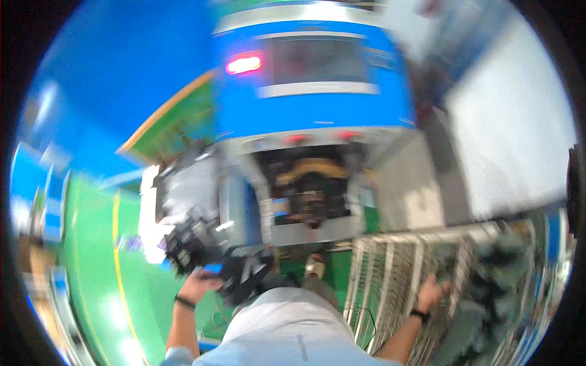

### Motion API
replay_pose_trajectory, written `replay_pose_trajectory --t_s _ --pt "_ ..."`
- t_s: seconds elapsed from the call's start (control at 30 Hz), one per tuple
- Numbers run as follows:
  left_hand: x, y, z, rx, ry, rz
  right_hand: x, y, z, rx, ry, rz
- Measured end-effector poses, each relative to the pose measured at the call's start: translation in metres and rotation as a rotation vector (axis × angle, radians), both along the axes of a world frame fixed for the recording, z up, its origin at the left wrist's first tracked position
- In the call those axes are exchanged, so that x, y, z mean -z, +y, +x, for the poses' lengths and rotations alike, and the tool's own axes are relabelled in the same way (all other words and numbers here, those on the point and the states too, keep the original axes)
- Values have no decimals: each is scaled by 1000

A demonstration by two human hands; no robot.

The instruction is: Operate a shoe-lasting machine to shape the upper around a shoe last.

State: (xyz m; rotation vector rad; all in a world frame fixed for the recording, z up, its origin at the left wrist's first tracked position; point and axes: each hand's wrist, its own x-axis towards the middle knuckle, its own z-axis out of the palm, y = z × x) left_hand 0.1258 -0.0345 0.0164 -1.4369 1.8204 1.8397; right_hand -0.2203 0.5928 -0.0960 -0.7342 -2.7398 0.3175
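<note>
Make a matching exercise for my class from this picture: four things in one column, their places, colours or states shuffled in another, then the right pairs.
Things
1. left hand
2. right hand
3. floor
4. light

Descriptions
A. green
B. near the dark items
C. glowing red on the blue machine
D. by the barred rack

Right pairs: 1-B, 2-D, 3-A, 4-C

Blue boxy machine (314, 113): ahead. Pale slatted metal rack (417, 262): right, nearer. Black angular objects (189, 241): near left.
</note>
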Motion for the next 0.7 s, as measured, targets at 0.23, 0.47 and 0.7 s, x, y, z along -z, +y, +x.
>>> replay_pose_trajectory --t_s 0.23,0.47,0.7 --pt "83 -17 21 219 -51 -920 -74 -213 21 -533 -301 -339" --pt "131 -13 -5 313 -442 -831 -131 -343 43 -986 -498 -491" --pt "33 -17 81 113 15 -708 -105 -399 43 -1278 -560 -602"
